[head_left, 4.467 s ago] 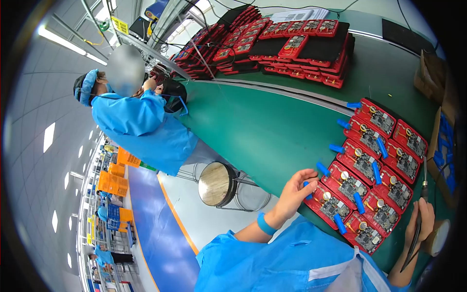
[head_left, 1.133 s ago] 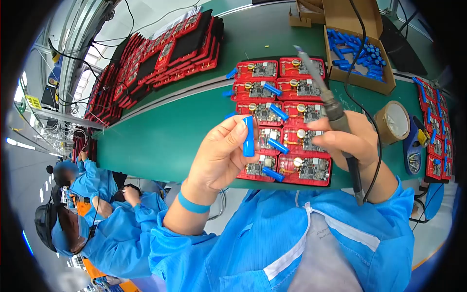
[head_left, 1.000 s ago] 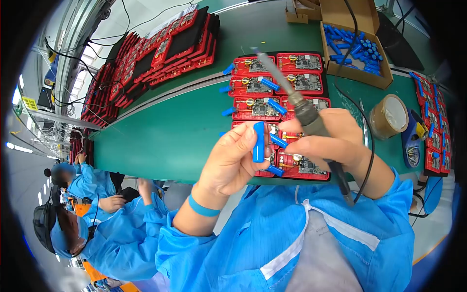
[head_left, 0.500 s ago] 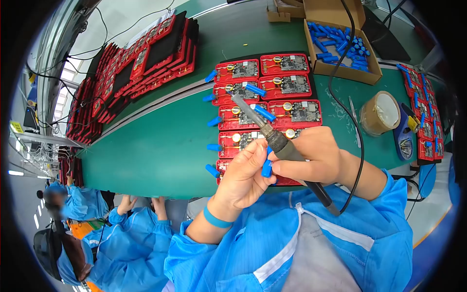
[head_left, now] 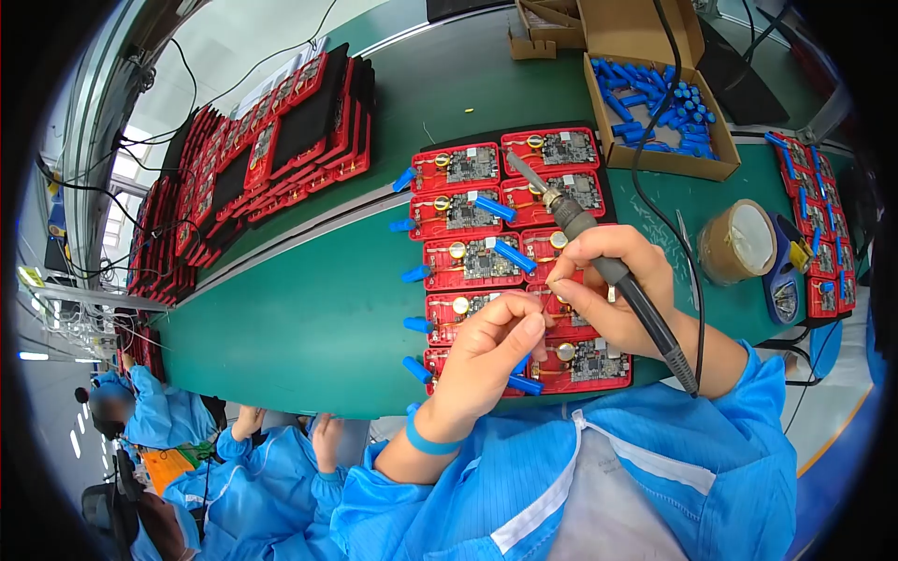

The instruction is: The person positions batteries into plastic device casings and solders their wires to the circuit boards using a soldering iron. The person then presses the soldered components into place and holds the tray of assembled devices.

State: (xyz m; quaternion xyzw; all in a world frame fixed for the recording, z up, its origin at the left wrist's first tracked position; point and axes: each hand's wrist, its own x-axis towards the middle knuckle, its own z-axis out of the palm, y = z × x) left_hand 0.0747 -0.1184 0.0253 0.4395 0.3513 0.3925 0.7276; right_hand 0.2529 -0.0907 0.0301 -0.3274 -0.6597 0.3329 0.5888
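Observation:
My left hand [head_left: 491, 351] is closed in a pinch over the lower red trays, with a blue cylinder [head_left: 520, 365] partly hidden behind its fingers. My right hand [head_left: 622, 285] holds a soldering iron [head_left: 613, 271], its tip pointing up and left above the trays. Its thumb and forefinger also pinch close to my left fingertips; a thin wire seems to run between them. Beneath are two columns of red trays [head_left: 470, 266] with circuit boards and round coin-like cells. Blue cylinders [head_left: 414, 274] lie along their left edge and others [head_left: 514, 255] lie between the columns.
An open cardboard box [head_left: 673, 165] of blue cylinders stands behind, a roll [head_left: 737, 245] and a blue holder [head_left: 784, 290] to the right. Red trays are stacked [head_left: 309, 131] at back left; more [head_left: 823, 220] lie far right. Co-workers in blue [head_left: 253, 491] sit at lower left.
The blue cylinder once held upright in my left hand is now mostly hidden behind the fingers. My right hand has come in with the soldering iron, and its fingertips now meet my left ones.

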